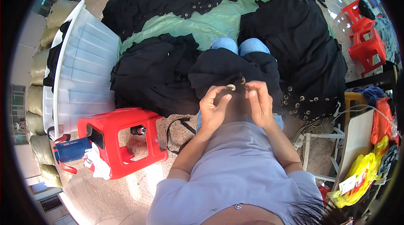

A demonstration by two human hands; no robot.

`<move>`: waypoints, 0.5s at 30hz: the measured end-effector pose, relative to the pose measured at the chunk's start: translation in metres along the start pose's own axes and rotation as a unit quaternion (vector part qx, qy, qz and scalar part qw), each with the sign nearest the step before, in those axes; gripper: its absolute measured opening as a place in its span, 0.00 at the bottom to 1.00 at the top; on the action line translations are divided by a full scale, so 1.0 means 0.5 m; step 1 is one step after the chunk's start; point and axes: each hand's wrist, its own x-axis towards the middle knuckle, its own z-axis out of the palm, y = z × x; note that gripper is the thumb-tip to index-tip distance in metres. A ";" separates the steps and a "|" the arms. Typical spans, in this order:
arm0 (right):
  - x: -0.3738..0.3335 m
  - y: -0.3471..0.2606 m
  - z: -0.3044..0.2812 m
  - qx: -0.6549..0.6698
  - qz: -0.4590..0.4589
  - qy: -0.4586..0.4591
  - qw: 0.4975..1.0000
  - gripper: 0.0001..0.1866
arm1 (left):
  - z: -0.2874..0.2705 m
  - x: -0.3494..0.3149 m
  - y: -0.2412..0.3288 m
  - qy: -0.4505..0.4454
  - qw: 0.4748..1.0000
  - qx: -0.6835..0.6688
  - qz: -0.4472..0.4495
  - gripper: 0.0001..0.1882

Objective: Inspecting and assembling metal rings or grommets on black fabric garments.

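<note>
A black knit garment (219, 67) lies across my lap and knees. Two shiny round buttons show on it between my hands: a pale button (231, 87) at the left fingertips and a gold-toned button (243, 80) close to the right ones. My left hand (213, 108) is closed at thumb and forefinger on the garment's edge beside the pale button. With thumb and forefinger pressed together, my right hand (260, 104) pinches the dark cloth just below the other button. The exact grip is partly hidden by the fingers.
Black garment heaps (155, 73) surround my knees, some with shiny buttons (301, 99), over a green sheet (181, 25). To the left stand a white plastic tub (88, 52) and a red stool (122, 117). Yellow bags (357, 178), a board (357, 141) and red stools (368, 44) are right.
</note>
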 end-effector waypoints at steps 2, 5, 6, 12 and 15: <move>-0.007 -0.012 -0.001 -0.022 -0.006 -0.001 1.000 0.11 | 0.000 -0.001 -0.001 0.011 1.000 -0.008 -0.005 0.10; -0.012 -0.013 0.005 -0.067 -0.050 0.009 0.996 0.09 | 0.002 -0.003 -0.004 0.009 1.000 -0.011 0.000 0.09; -0.010 -0.015 0.008 -0.070 -0.071 0.012 0.995 0.08 | 0.002 -0.003 -0.002 0.009 1.000 -0.010 0.000 0.09; -0.003 -0.023 0.015 -0.097 -0.096 0.032 0.990 0.07 | 0.005 -0.004 0.003 0.006 1.000 -0.008 0.005 0.09; -0.002 -0.024 0.018 -0.099 -0.098 0.040 0.990 0.07 | 0.005 -0.005 -0.001 0.007 1.000 -0.006 0.013 0.09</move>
